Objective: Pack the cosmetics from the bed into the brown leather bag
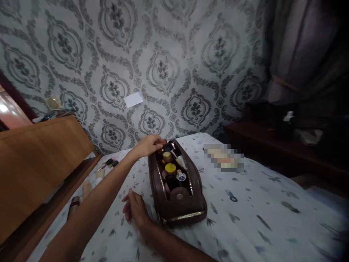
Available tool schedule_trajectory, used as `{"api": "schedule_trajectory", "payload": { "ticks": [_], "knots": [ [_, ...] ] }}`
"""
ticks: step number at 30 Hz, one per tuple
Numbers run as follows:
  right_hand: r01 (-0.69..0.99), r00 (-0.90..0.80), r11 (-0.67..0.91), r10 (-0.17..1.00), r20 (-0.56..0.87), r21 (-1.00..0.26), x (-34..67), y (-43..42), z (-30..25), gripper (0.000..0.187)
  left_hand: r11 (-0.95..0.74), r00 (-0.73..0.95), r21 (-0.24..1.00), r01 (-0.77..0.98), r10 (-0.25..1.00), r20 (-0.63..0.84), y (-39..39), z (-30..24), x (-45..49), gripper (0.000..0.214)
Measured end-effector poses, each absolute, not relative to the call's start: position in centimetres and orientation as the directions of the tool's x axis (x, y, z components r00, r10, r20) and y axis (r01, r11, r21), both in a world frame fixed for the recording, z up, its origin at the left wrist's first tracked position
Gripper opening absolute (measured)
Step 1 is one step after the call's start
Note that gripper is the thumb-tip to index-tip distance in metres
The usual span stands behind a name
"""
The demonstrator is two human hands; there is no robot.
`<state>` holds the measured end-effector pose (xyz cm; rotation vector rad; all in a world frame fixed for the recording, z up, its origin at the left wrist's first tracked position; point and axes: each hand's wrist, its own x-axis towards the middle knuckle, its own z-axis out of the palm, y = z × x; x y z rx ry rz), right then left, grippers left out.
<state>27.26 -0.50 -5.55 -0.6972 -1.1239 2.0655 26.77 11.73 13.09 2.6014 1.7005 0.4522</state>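
A brown zip-top cosmetics bag (178,209) stands on the bed, its top unzipped. Inside sit a jar with a yellow lid (170,168), a jar with a gold lid (167,157), a clear-capped bottle (181,176) and several tubes and dark items. My left hand (149,145) reaches over the bag's far left rim, fingers bent down and closed among the contents; whatever they grip is hidden. Lower down, my right hand (136,209) rests in the air or on the sheet beside the bag's left side, fingers loosely bent and apart, holding nothing visible.
Left of my forearm lie a dark tube (73,207), a pale bottle (100,174) and small round containers (111,162). A wooden headboard (49,149) borders the left. A blurred item (223,158) lies right of the bag on the patterned sheet (245,225). Dark furniture (259,145) stands at right.
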Motion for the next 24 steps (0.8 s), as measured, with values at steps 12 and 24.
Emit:
{"api": "schedule_trajectory", "payload": {
  "ticks": [12,24],
  "knots": [
    [-0.268,-0.675,-0.111,0.731,0.104,-0.957,27.1,-0.7,-6.5,0.052,0.028,-0.101,0.211,0.977,0.934,0.343,-1.6,-0.6,15.7,0.021],
    [-0.154,-0.712,0.026,0.69,0.129,-0.988,28.2,-1.9,-6.1,0.038,0.44,-0.326,-0.135,0.888,0.807,0.492,-6.1,-3.4,10.9,0.026]
  ]
}}
